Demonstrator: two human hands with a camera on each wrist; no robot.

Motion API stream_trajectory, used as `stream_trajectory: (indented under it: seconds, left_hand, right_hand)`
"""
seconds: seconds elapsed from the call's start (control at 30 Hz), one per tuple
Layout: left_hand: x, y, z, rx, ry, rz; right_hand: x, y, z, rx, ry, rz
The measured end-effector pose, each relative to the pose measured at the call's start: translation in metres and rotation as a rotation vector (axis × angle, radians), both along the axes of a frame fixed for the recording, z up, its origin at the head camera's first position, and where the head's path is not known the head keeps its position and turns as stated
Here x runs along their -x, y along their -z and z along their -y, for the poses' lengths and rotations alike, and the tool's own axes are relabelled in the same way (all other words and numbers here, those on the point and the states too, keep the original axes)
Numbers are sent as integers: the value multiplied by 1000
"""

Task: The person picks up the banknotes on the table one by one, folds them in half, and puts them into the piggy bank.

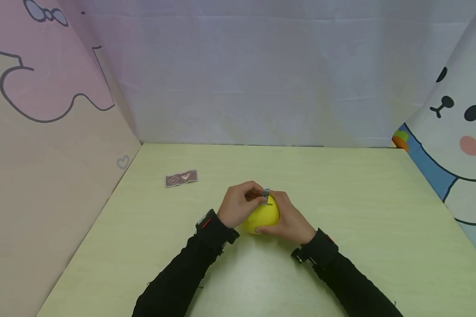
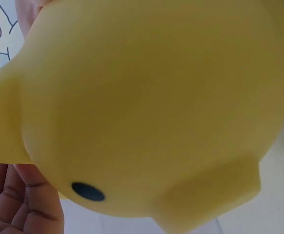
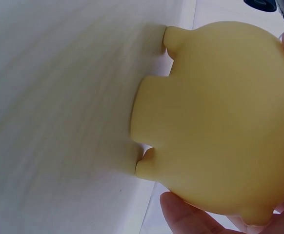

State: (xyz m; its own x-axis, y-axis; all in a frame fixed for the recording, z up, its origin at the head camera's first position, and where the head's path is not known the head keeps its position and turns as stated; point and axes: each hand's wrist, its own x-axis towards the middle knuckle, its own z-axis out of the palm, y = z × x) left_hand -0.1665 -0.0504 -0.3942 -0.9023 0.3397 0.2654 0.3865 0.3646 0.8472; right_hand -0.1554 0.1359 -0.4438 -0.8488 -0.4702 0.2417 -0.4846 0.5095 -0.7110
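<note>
Gripping yellow toy (image 1: 263, 215), both hands; no legible writing.

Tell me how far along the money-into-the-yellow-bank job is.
In hand: the left hand pinches a small folded grey note at the slot on top of the yellow piggy bank, steadied by the right hand. The note is not yet inside. Left: another banknote lies untouched on the table.
</note>
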Motion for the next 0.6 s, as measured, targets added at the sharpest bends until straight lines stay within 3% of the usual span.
stream_trajectory:
  seconds: [0.3,0.6]
  left_hand:
    - [-1,2,-1,14,-26,-29]
    - [-4,4,-2,51,-11,-80]
  right_hand:
    - [1,1,0,4,-2,8]
    - [1,0,0,2,5,12]
